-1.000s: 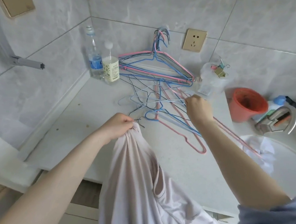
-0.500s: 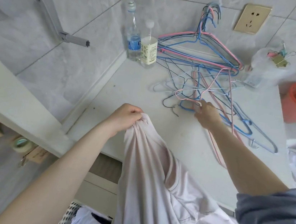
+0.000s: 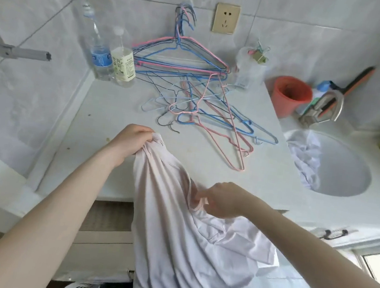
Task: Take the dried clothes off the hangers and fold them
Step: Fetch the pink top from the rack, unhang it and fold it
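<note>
Pale pink garment (image 3: 175, 214), pink and blue hangers (image 3: 203, 111), orange-red cup (image 3: 289, 94), white counter (image 3: 105, 118)

- Countertop (image 3: 105, 118): bare along the left side and the front-left strip; a hand can pass here.
- Wire hangers (image 3: 203, 111): loose tangle across centre, spreading right-front.
- Clear bottle (image 3: 100, 57) and white bottle (image 3: 123, 65): stand in rear-left corner, touching.
- Pale garment (image 3: 170, 213): drapes over the centre of the front edge.
- Sink (image 3: 349, 174): recessed at right.

The left hand (image 3: 134, 140) grips a bunched pale pink garment (image 3: 173, 226) at the near edge of the counter (image 3: 106, 108); the right hand (image 3: 222, 200) pinches its fabric lower down; wire hangers (image 3: 203, 111) lie tangled farther back on the counter, beside the sink (image 3: 345, 169).
</note>
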